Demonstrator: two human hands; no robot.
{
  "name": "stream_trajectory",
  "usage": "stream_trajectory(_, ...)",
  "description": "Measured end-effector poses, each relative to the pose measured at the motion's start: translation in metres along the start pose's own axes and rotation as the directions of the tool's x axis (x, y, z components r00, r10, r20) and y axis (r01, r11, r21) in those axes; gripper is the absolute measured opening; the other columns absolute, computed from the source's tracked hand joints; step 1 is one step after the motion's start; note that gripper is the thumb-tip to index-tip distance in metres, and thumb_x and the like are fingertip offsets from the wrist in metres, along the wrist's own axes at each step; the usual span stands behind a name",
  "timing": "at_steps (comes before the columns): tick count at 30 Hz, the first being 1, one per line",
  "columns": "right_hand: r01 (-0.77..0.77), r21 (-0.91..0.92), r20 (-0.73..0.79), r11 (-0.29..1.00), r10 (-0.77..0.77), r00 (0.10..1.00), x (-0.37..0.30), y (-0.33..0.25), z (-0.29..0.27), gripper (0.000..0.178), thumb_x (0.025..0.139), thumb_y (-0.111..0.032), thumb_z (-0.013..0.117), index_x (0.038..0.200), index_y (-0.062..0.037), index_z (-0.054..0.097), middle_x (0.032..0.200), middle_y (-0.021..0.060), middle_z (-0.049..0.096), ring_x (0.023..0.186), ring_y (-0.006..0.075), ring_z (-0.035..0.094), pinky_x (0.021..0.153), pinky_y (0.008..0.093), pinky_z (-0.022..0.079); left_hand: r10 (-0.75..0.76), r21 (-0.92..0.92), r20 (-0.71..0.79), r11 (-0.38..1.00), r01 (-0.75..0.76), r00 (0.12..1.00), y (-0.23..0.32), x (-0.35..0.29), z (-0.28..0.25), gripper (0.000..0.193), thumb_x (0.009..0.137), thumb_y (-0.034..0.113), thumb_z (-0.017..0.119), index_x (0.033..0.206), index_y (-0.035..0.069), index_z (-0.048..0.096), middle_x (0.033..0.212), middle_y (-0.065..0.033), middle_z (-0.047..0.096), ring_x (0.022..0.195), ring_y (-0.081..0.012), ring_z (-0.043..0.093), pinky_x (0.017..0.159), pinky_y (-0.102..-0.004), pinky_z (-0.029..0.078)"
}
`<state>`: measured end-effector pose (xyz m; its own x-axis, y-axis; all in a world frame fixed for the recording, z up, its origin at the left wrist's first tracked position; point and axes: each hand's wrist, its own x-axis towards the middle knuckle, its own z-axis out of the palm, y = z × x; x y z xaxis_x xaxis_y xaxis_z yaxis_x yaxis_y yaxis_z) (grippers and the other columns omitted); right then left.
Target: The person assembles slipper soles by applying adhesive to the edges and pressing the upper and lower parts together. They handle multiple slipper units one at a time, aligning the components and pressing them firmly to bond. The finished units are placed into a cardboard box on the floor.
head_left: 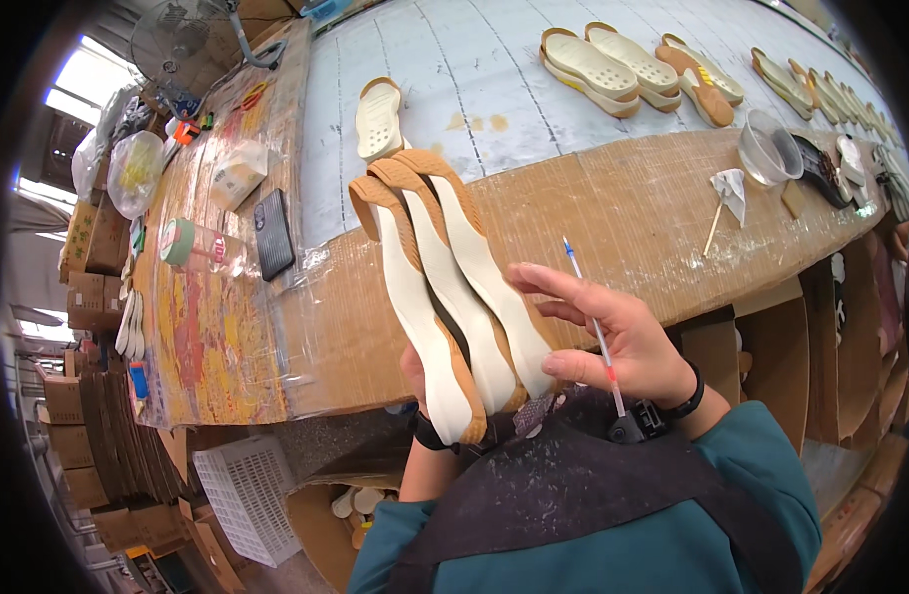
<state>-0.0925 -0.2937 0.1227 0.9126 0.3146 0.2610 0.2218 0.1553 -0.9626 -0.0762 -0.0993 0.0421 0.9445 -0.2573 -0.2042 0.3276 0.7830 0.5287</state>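
Soles point(453, 277), three of them, white with tan, slant side by side between the two hands, overlapping so that part of each of the two further left covers its neighbour. The left hand point(412, 374) is mostly hidden behind them, only a strip of skin showing, so I cannot tell how its fingers close. The right hand point(618, 332) has thumb and fingers spread apart, the thumb tip against the nearest sole; its lower fingers are partly covered. A pen point(598, 325) crosses that hand, blue tip up; what keeps it there is unclear, and a black object point(638, 424) below the palm is hard to identify. Beyond both hands lies a single sole point(380, 114), its near end close behind the held ones. Far to the right hand's right, a clear tub point(768, 147) half hides what is behind it, and distant soles blur toward the dark rim.
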Motion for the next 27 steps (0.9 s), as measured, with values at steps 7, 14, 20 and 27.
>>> stream_trajectory(7, 0.041, -0.114, -0.067, 0.993, -0.048, 0.997, 0.004, 0.007, 0.002, 0.070, 0.075, -0.008, 0.065, 0.132, 0.0006, 0.025, 0.125, 0.0159, 0.044, 0.111, 0.0205, 0.047, 0.094, 0.0313, 0.038, 0.159, 0.225, 0.153, 0.956, -0.191, 0.975, 0.002, 0.009, 0.012, 0.043, 0.091, 0.028, 0.039, 0.129, 0.009, 0.031, 0.127, -0.0090, 0.040, 0.118, -0.0226, 0.038, 0.099, -0.0406, 0.032)
stream_trajectory(14, 0.043, -0.188, -0.199, 0.981, -0.081, 0.977, 0.010, 0.023, -0.003, 0.072, 0.076, -0.010, 0.063, 0.133, 0.0022, 0.021, 0.120, 0.0193, 0.047, 0.106, 0.0220, 0.052, 0.090, 0.0307, 0.040, -0.055, -0.237, 0.085, 0.969, 0.073, 0.995, 0.004, 0.022, 0.058, 0.050, 0.089, 0.041, 0.039, 0.130, 0.015, 0.030, 0.131, -0.0057, 0.037, 0.121, -0.0250, 0.035, 0.100, -0.0453, 0.029)
stream_trajectory(20, 0.021, -0.191, -0.286, 0.981, -0.076, 0.955, 0.012, 0.026, -0.004, 0.067, 0.077, -0.011, 0.060, 0.132, 0.0042, 0.024, 0.115, 0.0211, 0.051, 0.103, 0.0235, 0.054, 0.087, 0.0301, 0.042, -0.103, -0.208, 0.117, 0.970, 0.126, 0.988, -0.002, 0.024, 0.058, 0.054, 0.087, 0.048, 0.037, 0.130, 0.017, 0.031, 0.132, -0.0058, 0.035, 0.122, -0.0261, 0.033, 0.098, -0.0458, 0.029)
stream_trajectory(27, 0.066, -0.492, -0.404, 0.868, -0.295, 0.866, 0.022, 0.033, -0.002, 0.060, 0.074, -0.012, 0.059, 0.127, 0.0040, 0.035, 0.097, 0.0229, 0.057, 0.084, 0.0282, 0.061, 0.073, 0.0290, 0.047, -0.064, -0.240, 0.057, 0.968, 0.076, 0.996, -0.013, 0.029, 0.062, 0.050, 0.088, 0.042, 0.037, 0.130, 0.014, 0.032, 0.131, -0.0068, 0.037, 0.120, -0.0257, 0.035, 0.100, -0.0437, 0.029)
